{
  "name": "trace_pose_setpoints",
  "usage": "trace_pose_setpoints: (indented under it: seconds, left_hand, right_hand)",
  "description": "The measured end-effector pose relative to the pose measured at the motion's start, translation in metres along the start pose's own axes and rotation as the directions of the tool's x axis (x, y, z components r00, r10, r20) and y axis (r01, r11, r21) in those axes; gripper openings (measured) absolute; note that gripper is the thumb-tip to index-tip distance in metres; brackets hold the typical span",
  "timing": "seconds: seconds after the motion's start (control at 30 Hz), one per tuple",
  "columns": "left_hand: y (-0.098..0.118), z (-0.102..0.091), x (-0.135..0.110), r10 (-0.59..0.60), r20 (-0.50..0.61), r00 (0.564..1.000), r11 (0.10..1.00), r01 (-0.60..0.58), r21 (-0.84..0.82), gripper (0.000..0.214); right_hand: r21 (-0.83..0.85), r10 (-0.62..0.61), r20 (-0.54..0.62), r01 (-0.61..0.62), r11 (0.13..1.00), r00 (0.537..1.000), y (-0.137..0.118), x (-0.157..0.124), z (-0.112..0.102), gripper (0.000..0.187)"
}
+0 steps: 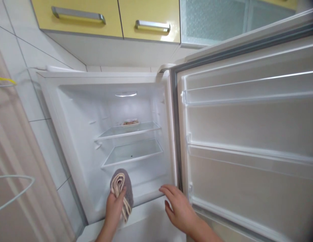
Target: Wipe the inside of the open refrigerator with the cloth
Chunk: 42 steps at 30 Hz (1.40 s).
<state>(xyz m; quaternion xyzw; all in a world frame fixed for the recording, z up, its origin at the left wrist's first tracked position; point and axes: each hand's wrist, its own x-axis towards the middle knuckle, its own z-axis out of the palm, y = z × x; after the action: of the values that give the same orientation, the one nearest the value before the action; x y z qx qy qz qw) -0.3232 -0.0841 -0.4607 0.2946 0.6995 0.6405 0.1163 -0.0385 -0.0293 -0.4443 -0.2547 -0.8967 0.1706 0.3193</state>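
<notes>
A folded grey cloth (pixel 128 191) with a beige inner side is gripped in my left hand (pixel 114 206), thumb on top. It is in front of the lower opening of a white refrigerator (pixel 83 161), whose door (pixel 247 131) stands wide to the right. My right hand (pixel 178 208) is by the lower right edge of the opening, fingers apart and slightly bent, with nothing in them. Whether its fingertips touch the edge I cannot tell. Inside are an upper glass shelf (pixel 146 127) and a lower glass shelf (pixel 138 151) with a small dark speck.
A small wrapped food tray (pixel 130 122) lies on the upper shelf. Yellow cabinets (pixel 151 11) with metal handles hang above. Clear racks (pixel 247 97) line the door. At the left are a tiled wall (pixel 42 141), a beige curtain-like sheet (pixel 22 161) and a pale wire loop (pixel 20 176).
</notes>
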Motion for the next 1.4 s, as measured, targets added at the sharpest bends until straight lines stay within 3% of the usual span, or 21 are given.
trace_pose_setpoints:
  seconds: [0.07, 0.13, 0.2, 0.27, 0.33, 0.4, 0.47, 0.6, 0.73, 0.83, 0.93, 1.03, 1.13, 1.23, 1.3, 1.4]
  left_hand:
    - [-0.009, -0.001, 0.030, 0.244, 0.125, 0.962, 0.916, -0.271, 0.297, 0.049]
    - [-0.019, 0.003, 0.046, 0.347, 0.331, 0.877, 0.736, -0.474, 0.483, 0.058]
    - [-0.029, 0.013, 0.049, 0.250, 0.554, 0.794, 0.496, -0.596, 0.631, 0.070]
    - [-0.040, 0.025, 0.042, 0.024, 0.671, 0.741, 0.223, -0.658, 0.719, 0.079]
    - [-0.049, 0.033, 0.034, -0.074, 0.671, 0.738, 0.084, -0.666, 0.742, 0.080]
    - [-0.056, 0.034, 0.028, -0.013, 0.669, 0.743, 0.024, -0.669, 0.743, 0.072]
    - [-0.062, 0.027, 0.028, 0.063, 0.677, 0.733, 0.008, -0.679, 0.734, 0.067]
    - [-0.074, -0.004, 0.035, 0.082, 0.704, 0.705, 0.065, -0.709, 0.702, 0.061]
    - [-0.085, -0.038, 0.045, 0.136, 0.768, 0.625, 0.244, -0.773, 0.586, 0.049]
    - [-0.089, -0.049, 0.052, 0.176, 0.764, 0.621, 0.367, -0.761, 0.535, 0.046]
    - [-0.086, -0.039, 0.058, 0.144, 0.682, 0.717, 0.438, -0.664, 0.606, 0.045]
    - [-0.075, -0.012, 0.061, 0.118, 0.551, 0.826, 0.397, -0.548, 0.736, 0.048]
    - [-0.064, 0.019, 0.056, 0.113, 0.568, 0.815, 0.319, -0.571, 0.756, 0.051]
    - [-0.063, 0.043, 0.052, -0.003, 0.590, 0.807, 0.299, -0.563, 0.771, 0.053]
    - [-0.069, 0.048, 0.056, -0.060, 0.568, 0.821, 0.282, -0.532, 0.798, 0.056]
    - [-0.083, 0.036, 0.078, -0.065, 0.559, 0.826, 0.241, -0.531, 0.812, 0.057]
  right_hand:
    - [0.026, 0.029, 0.003, -0.029, 0.999, 1.000, -0.004, 0.010, 0.016, 0.062]
    - [0.055, 0.051, 0.004, -0.051, 0.997, 0.999, -0.006, 0.020, 0.035, 0.063]
    - [0.081, 0.066, 0.009, -0.067, 0.994, 0.998, -0.005, 0.029, 0.055, 0.065]
    - [0.100, 0.078, 0.021, -0.079, 0.992, 0.997, 0.000, 0.037, 0.074, 0.065]
    - [0.112, 0.091, 0.031, -0.094, 0.989, 0.995, 0.006, 0.044, 0.091, 0.065]
    - [0.123, 0.108, 0.034, -0.111, 0.986, 0.994, 0.015, 0.049, 0.104, 0.065]
    - [0.131, 0.132, 0.022, -0.134, 0.982, 0.991, 0.023, 0.052, 0.113, 0.065]
    - [0.159, 0.170, -0.014, -0.166, 0.973, 0.985, 0.038, 0.061, 0.128, 0.065]
    - [0.204, 0.187, -0.014, -0.180, 0.962, 0.982, 0.047, 0.071, 0.145, 0.059]
    - [0.237, 0.207, -0.019, -0.197, 0.951, 0.978, 0.048, 0.081, 0.163, 0.052]
    - [0.247, 0.232, -0.046, -0.214, 0.945, 0.972, 0.047, 0.092, 0.183, 0.052]
    - [0.259, 0.228, -0.052, -0.207, 0.943, 0.972, 0.045, 0.103, 0.202, 0.056]
    - [0.281, 0.235, -0.076, -0.205, 0.937, 0.969, 0.046, 0.114, 0.214, 0.053]
    - [0.296, 0.280, -0.125, -0.233, 0.926, 0.952, 0.054, 0.121, 0.221, 0.053]
    - [0.289, 0.310, -0.154, -0.257, 0.922, 0.938, 0.065, 0.123, 0.226, 0.055]
    - [0.270, 0.329, -0.230, -0.265, 0.926, 0.916, 0.084, 0.124, 0.232, 0.054]
